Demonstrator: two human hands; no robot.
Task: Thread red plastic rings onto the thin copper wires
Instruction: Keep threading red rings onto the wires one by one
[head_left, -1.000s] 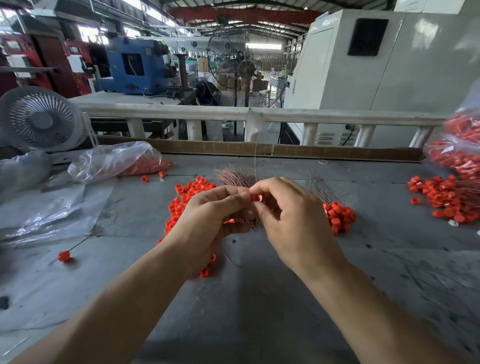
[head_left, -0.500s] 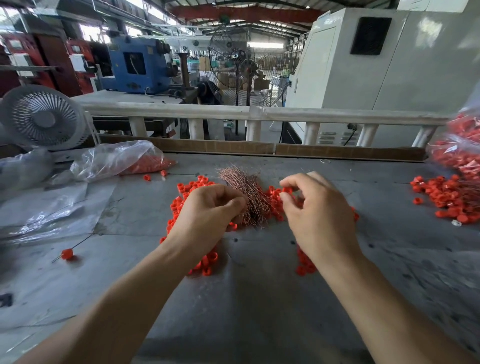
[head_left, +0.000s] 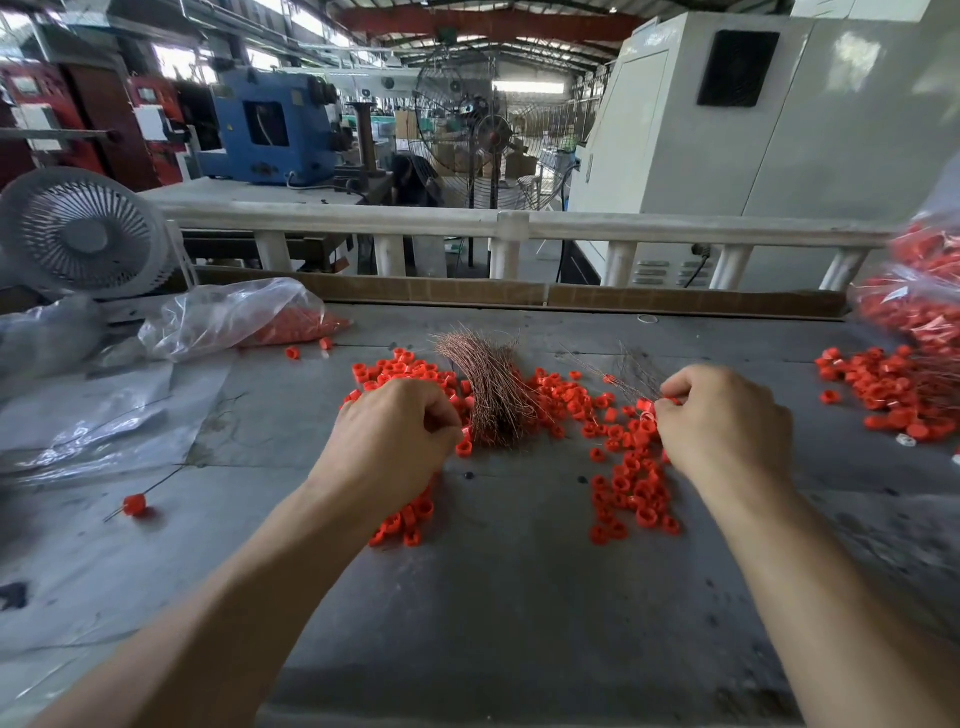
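A small white desk fan (head_left: 83, 234) is standing at the far left of the grey bench (head_left: 498, 597), with a clear plastic bag (head_left: 234, 317) of red pieces lying just right of it. Nearer, one red ring already on a wire (head_left: 134, 505) is lying alone on the bench. The left hand (head_left: 389, 447) is resting over the left part of the scattered red plastic rings (head_left: 628, 483), its fingers (head_left: 439, 415) curling inward beside the bundle; whether they are pinching anything I cannot tell. The bundle of thin copper wires (head_left: 488, 389) is lying between the two hands, fanning out toward the far side, with rings spreading on both sides of it. The right hand (head_left: 727, 421) is sitting at the right edge of the ring pile, its fingertips (head_left: 670, 395) pinching together on a red ring and thin wire ends near a few loose wires (head_left: 623, 371). Farther right, another heap of rings (head_left: 883, 384) is lying beside a second bag of rings (head_left: 919, 306) at the frame's edge.
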